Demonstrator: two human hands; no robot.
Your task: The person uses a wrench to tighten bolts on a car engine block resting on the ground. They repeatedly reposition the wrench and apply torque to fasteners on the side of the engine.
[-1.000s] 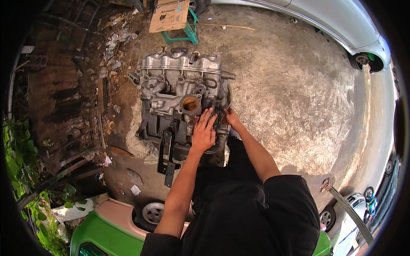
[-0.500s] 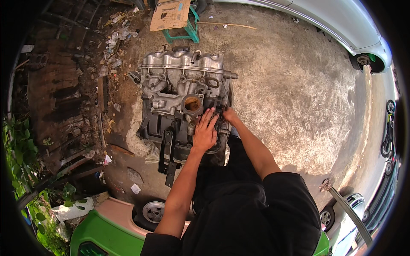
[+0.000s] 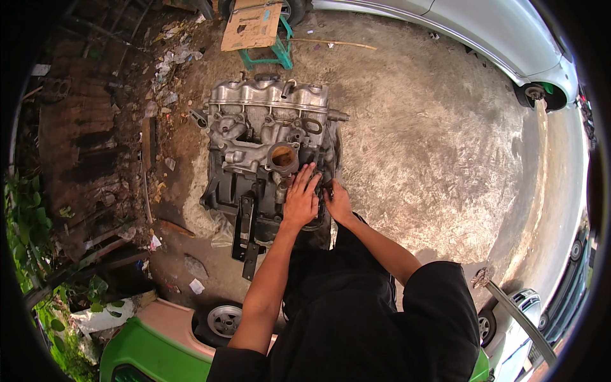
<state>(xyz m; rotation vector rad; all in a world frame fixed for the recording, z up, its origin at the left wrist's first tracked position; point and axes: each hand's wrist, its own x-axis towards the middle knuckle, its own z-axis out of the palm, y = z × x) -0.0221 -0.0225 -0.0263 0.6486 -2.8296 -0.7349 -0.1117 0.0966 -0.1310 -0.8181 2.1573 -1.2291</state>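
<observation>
left hand (image 3: 300, 201) palm-down, fingers extended forward; right hand (image 3: 338, 202) just beside it, fingers partly curled. forearms (image 3: 270, 280) bare.

Green stool (image 3: 282, 52) on daylit concrete floor (image 3: 420, 140), silver car (image 3: 490, 38) right of the stool, littered dirt (image 3: 184, 79) left of it

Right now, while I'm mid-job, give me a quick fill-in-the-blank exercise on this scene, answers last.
1. The left hand and right hand are both at the metal ____ in mid-picture.
2. The brown sheet lies on a teal ____.
3. The person's shirt is ____.
4. Leafy plants grow along the picture's ____ edge.

Missing words: engine; stool; black; left.
</observation>
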